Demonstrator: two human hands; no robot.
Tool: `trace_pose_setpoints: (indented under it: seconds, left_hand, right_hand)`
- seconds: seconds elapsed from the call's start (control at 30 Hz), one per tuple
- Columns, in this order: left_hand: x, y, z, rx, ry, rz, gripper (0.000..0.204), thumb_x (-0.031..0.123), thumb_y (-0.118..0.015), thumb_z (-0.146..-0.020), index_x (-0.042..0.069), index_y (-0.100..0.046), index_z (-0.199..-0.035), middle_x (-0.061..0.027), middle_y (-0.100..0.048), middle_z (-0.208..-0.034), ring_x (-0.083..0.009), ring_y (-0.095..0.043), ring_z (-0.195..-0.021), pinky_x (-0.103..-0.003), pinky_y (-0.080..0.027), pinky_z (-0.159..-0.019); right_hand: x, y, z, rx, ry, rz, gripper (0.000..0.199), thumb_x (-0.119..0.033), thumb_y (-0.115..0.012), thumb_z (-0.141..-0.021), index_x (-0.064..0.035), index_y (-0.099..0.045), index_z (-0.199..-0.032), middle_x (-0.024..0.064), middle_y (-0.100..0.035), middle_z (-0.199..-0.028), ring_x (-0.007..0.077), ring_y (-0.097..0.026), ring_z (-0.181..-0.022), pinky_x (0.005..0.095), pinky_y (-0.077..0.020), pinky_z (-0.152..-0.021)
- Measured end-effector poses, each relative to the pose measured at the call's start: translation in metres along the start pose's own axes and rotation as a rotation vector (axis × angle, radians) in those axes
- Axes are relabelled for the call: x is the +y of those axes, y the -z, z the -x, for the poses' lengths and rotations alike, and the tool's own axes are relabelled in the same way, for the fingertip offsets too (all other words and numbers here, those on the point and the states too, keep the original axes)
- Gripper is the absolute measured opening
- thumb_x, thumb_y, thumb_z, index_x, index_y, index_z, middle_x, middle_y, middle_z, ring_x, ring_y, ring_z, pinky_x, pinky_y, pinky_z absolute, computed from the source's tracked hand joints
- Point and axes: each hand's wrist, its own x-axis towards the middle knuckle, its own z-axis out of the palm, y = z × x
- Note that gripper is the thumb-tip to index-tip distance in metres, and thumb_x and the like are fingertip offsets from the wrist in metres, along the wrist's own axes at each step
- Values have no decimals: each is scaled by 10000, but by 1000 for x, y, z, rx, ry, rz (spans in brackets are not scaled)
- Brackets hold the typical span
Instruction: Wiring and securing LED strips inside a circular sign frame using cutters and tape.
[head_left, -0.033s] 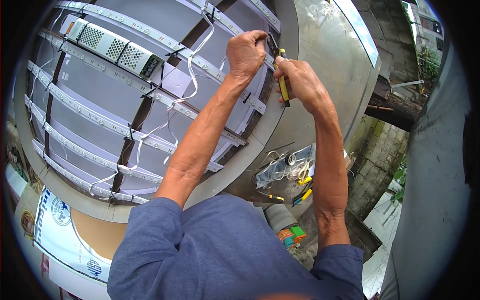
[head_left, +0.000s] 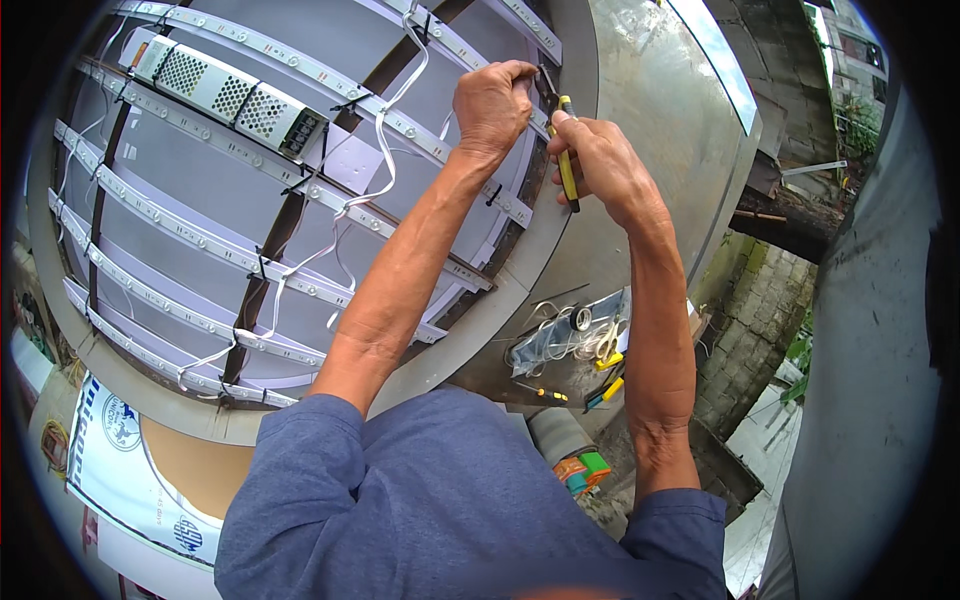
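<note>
My right hand (head_left: 608,168) is closed round the yellow-and-black handles of a pair of pliers (head_left: 569,182). Their dark jaws point up and left, close to the fingertips of my left hand (head_left: 492,108). That hand is closed in a pinch at the upper right of a round frame; what it grips is hidden by the fingers. Beneath my left hand and forearm run white LED strips (head_left: 215,240), fixed across the frame with black cable ties. A white wire (head_left: 385,150) winds over them. A perforated metal power supply (head_left: 225,95) is tied down at the upper left.
The frame's grey rim (head_left: 530,245) curves beside a metal sheet (head_left: 660,100). By my right forearm lie a clear plastic bag (head_left: 545,352), a roll of black tape (head_left: 580,319), a coiled pale cord (head_left: 607,345), a screwdriver (head_left: 545,394) and yellow-handled tools (head_left: 605,393). A grey wall (head_left: 870,330) rises at right.
</note>
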Motion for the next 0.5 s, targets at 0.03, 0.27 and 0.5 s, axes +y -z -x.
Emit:
trace_pose_setpoints:
  seconds: [0.03, 0.27, 0.5]
  left_hand:
    - [-3, -1, 2, 2, 6, 1, 136, 91, -724, -866, 54, -795, -976, -120, -776, -871, -201, -756, -736, -290, -576, -684]
    - [2, 0, -2, -53, 149, -3, 163, 76, -723, -853, 48, -770, -1006, -130, -775, -889, -216, -759, -751, -308, -589, -709]
    - [1, 1, -3, -58, 167, 9, 156, 82, -735, -843, 43, -753, -994, -119, -779, -883, -216, -765, -771, -307, -591, -708]
  right_hand:
    - [1, 0, -1, -2, -3, 4, 582, -484, -506, -1011, 82, -630, -967, 125, -598, -836, 203, -623, -733, 360, -584, -599]
    - [1, 5, -5, 13, -17, -37, 585, -476, -513, -1010, 91, -658, -990, 146, -649, -861, 215, -656, -702, 360, -585, -568]
    - [-5, 6, -9, -5, -3, 14, 565, -465, -512, -1013, 81, -652, -981, 134, -633, -823, 200, -643, -658, 347, -573, -558]
